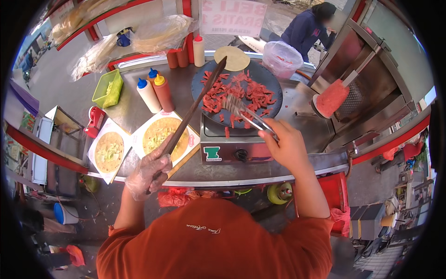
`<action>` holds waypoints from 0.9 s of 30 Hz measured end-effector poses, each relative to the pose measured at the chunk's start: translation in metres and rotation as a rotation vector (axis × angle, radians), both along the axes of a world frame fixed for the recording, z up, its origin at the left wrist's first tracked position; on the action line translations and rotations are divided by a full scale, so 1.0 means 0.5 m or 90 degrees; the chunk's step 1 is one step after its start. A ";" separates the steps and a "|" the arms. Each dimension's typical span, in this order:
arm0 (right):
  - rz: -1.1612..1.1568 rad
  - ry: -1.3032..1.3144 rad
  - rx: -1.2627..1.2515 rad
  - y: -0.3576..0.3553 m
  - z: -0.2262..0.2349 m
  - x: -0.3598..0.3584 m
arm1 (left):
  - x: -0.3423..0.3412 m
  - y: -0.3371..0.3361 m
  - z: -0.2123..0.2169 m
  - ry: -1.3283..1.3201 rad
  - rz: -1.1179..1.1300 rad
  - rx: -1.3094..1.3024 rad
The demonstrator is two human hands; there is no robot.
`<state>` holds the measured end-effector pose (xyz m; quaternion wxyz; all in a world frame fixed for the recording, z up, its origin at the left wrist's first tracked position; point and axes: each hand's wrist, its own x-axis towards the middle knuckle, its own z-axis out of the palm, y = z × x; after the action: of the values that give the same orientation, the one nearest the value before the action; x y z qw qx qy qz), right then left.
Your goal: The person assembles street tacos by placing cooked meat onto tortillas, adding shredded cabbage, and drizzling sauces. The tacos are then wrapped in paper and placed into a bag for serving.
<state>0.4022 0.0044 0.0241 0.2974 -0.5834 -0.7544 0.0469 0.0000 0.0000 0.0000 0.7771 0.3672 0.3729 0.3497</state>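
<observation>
My left hand, in a clear plastic glove, is closed round a long dark brown wooden spatula. The spatula's narrow tip reaches over the left side of a round black griddle. My bare right hand grips metal tongs, whose toothed end rests among strips of red meat on the griddle. A plain flatbread lies at the griddle's far edge. Left of the stove, two flatbreads topped with shredded greens, one nearer and one farther left, lie on white papers.
Squeeze bottles and a green basket stand at the left. Beyond the griddle is a plastic-lined tub. At right, a meat cone sits by a metal grill. A person is outside the counter.
</observation>
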 end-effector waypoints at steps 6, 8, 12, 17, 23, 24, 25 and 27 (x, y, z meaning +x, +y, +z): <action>-0.014 -0.160 -0.041 -0.095 -0.081 -0.042 | -0.031 -0.065 -0.070 -0.078 -0.010 -0.089; -0.052 -0.157 -0.043 -0.084 -0.128 -0.068 | -0.044 -0.065 -0.066 -0.073 -0.001 -0.101; -0.026 -0.156 0.001 -0.094 -0.162 -0.089 | -0.074 -0.044 -0.049 -0.047 0.000 -0.070; -0.038 0.019 0.049 -0.060 -0.108 -0.108 | -0.086 -0.013 -0.055 -0.006 -0.054 -0.087; -0.150 0.022 -0.054 0.032 -0.029 -0.006 | -0.053 0.004 -0.063 0.017 -0.073 -0.049; -0.129 0.031 -0.025 0.035 -0.022 0.007 | -0.047 0.006 -0.061 0.012 -0.066 -0.044; -0.154 -0.004 -0.099 0.044 -0.022 0.012 | -0.041 0.006 -0.060 0.006 -0.068 -0.045; -0.155 -0.083 -0.174 0.069 -0.031 0.026 | -0.027 0.004 -0.062 -0.052 -0.056 -0.046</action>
<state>0.4151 0.0387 0.0086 0.1695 -0.7073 -0.6823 0.0746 -0.0134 0.0018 -0.0311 0.8189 0.3404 0.3370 0.3161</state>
